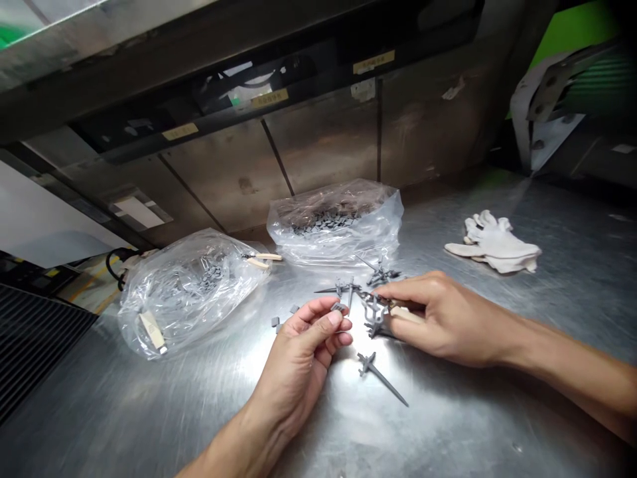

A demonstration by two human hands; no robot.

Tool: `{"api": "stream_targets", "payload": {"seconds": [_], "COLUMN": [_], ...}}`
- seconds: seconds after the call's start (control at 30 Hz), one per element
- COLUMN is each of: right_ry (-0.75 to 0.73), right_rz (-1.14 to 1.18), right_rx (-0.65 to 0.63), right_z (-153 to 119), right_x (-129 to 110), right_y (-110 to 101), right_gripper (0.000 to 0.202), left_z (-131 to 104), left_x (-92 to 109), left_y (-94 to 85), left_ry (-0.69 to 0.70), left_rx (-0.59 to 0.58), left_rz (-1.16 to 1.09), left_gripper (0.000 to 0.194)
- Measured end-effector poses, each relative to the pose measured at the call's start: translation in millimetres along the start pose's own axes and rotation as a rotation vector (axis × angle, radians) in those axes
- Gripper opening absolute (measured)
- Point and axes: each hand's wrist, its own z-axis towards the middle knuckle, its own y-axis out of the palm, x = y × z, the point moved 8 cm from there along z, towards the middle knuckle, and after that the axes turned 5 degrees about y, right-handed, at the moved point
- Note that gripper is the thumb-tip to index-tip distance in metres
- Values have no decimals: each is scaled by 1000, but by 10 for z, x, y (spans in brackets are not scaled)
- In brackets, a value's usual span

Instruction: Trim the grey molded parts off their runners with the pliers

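Note:
My left hand is closed, pinching a small grey ribbed plastic piece between thumb and fingertips. In my right hand is a pair of nippers with cream handles; its dark jaws point left, towards the pinched piece. Just below the jaws, a grey branched plastic sprue lies against my right fingertips; whether they touch it I cannot tell. Between and beyond the hands are more grey sprues. Nearer to me, a single sprue with a long spike rests on the metal table.
Small grey pieces lie left of my left hand. Two clear plastic bags hold many grey pieces, one at the back and one at left. A cream-handled tool touches the left bag. White gloves lie at right.

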Motion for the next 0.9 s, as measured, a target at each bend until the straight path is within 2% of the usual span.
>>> {"api": "stream_targets", "payload": {"seconds": [0.07, 0.13, 0.27, 0.43, 0.53, 0.6, 0.67, 0.8, 0.9], "right_ry": [32, 42, 91, 137, 104, 95, 86, 78, 99], "right_rz": [-104, -244, -471, -653, -711, -622, -510, -477, -478], "right_rx": [39, 56, -39, -24, 138, 293, 375, 357, 347], "right_z": [5, -2, -59, -101, -69, -47, -13, 102, 156], "right_x": [98, 207, 408, 397, 318, 298, 319, 389, 431], "right_y": [-113, -228, -368, -503, -581, -633, -603, -368, -282], "right_gripper": [18, 27, 44, 45, 43, 40, 35, 30, 27], "left_z": [-5, -14, -32, -17, -9, -13, -18, -12, -1], "left_x": [-4, -17, -33, -47, -90, -124, -145, -179, -193], "left_y": [-5, 1, 23, 29, 16, 4, -7, 0, 10], "left_ry": [-18, -49, -103, -116, -144, -172, -188, -218, -234], "left_rx": [7, 6, -5, -46, -54, -45, -31, -48, -66], "left_rz": [4, 15, 19, 23, 27, 21, 11, -13, -10], "left_gripper": [15, 14, 10, 6, 7, 6, 8, 14, 18]}}
